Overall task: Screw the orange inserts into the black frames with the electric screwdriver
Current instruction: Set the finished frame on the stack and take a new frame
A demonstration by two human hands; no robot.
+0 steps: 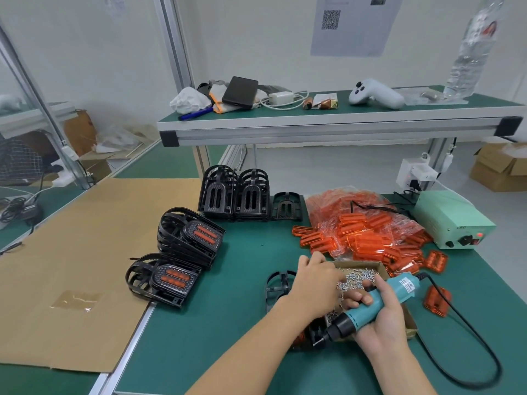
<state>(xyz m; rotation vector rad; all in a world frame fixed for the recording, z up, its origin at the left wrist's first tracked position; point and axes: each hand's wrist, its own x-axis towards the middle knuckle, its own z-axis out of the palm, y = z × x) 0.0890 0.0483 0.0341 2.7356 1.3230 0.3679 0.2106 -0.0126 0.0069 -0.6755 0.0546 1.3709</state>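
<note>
My right hand grips a teal electric screwdriver, its black tip pointing down-left near a black frame with an orange insert that my left forearm mostly hides. My left hand reaches into a cardboard box of small silver screws, fingers bent over the pile; what they pinch is hidden. Another black frame lies just left of that hand. Loose orange inserts spill from a clear bag behind the box. Two stacks of frames fitted with orange inserts lie to the left.
Empty black frames stand stacked at the back. A green power supply sits at the right, and the screwdriver's black cable loops over the mat. A cardboard sheet covers the left. An overhead shelf carries clutter.
</note>
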